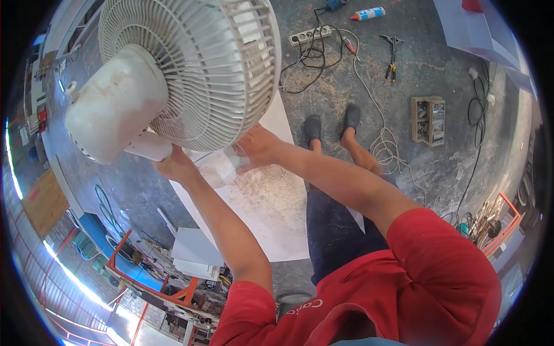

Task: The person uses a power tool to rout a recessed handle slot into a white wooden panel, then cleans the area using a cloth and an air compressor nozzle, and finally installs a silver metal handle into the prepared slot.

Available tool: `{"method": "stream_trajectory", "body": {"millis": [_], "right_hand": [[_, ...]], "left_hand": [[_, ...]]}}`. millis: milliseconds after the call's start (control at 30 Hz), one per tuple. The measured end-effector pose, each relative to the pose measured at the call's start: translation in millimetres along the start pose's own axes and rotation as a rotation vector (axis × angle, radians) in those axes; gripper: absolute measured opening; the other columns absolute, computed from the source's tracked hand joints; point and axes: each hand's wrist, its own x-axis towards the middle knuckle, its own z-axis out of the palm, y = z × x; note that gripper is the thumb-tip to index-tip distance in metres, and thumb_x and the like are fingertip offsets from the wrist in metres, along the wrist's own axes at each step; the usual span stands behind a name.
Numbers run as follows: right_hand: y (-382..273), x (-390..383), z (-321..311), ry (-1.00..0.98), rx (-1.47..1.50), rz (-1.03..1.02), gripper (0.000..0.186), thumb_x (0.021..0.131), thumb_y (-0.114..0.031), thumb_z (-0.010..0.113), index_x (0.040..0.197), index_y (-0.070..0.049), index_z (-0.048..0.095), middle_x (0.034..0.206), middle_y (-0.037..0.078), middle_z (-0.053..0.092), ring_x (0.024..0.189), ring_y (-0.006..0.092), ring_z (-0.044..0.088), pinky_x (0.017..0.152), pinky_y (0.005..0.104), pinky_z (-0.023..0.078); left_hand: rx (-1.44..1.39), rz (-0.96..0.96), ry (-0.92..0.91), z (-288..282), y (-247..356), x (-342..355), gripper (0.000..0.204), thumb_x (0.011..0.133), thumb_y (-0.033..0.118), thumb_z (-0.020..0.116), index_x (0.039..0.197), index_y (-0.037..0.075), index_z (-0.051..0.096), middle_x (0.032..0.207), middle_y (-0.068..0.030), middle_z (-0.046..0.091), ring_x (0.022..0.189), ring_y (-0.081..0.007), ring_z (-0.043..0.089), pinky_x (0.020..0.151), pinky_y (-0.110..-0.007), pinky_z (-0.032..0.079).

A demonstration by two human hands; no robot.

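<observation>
A white desk fan (115, 104) with a wire cage and a scuffed motor housing fills the upper left, tilted. My left hand (173, 164) is closed around its white neck (147, 147) below the housing. My right hand (257, 147) is at the pale base (216, 167), just under the cage rim, gripping it, with its fingers partly hidden. Beneath the fan lies a white board (265, 219) scattered with light shavings or dust.
On the concrete floor (404, 104) are a power strip (309, 36), tangled cables, a sealant tube (368, 14), pliers (392, 69) and a compartment box (427, 120). Orange racks (121, 259) with materials stand lower left; white panels (473, 29) are upper right.
</observation>
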Motion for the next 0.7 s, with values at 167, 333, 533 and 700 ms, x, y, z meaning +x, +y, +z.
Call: {"method": "stream_trajectory", "body": {"millis": [167, 333, 533, 700], "right_hand": [[8.3, -7.5, -10.0, 0.064, 0.081, 0.059, 0.117, 0.054, -0.062, 0.093, 0.145, -0.005, 0.047, 0.153, 0.025, 0.04, 0.147, 0.0462, 0.032, 0.121, 0.0564, 0.028], [5.8, -21.3, -15.0, 0.269, 0.158, 0.115, 0.118, 0.054, -0.053, 0.097, 0.149, -0.007, 0.044, 0.154, 0.025, 0.034, 0.148, 0.0467, 0.028, 0.122, 0.0555, 0.03], [-7.1, -28.6, -28.3, 0.234, 0.081, 0.123, 0.111, 0.054, -0.042, 0.099, 0.146, -0.009, 0.046, 0.153, 0.024, 0.035, 0.151, 0.0467, 0.025, 0.122, 0.0521, 0.033], [-18.2, -31.7, -42.3, 0.214, 0.022, 0.067, 0.105, 0.053, -0.04, 0.099, 0.141, -0.01, 0.051, 0.152, 0.025, 0.037, 0.151, 0.0465, 0.026, 0.123, 0.0507, 0.034]], "left_hand": [[-0.134, -0.093, -0.103, -5.2, -15.1, -0.1, 0.048, 0.085, 0.002, 0.079, 0.13, -0.005, 0.062, 0.123, -0.0143, 0.067, 0.105, -0.0222, 0.067, 0.086, -0.035, 0.058], [-0.213, -0.171, -0.103, -3.3, -23.6, -3.7, 0.051, 0.085, 0.003, 0.08, 0.131, -0.005, 0.061, 0.126, -0.0147, 0.067, 0.107, -0.0233, 0.067, 0.087, -0.036, 0.058], [-0.258, -0.185, -0.11, -8.9, -20.1, -12.9, 0.052, 0.085, 0.005, 0.081, 0.132, -0.005, 0.061, 0.126, -0.0151, 0.067, 0.107, -0.0247, 0.067, 0.089, -0.038, 0.058], [-0.289, -0.189, -0.112, -19.1, -20.6, -24.6, 0.053, 0.085, 0.007, 0.082, 0.132, -0.005, 0.06, 0.126, -0.0154, 0.067, 0.108, -0.0258, 0.067, 0.09, -0.039, 0.058]]}}
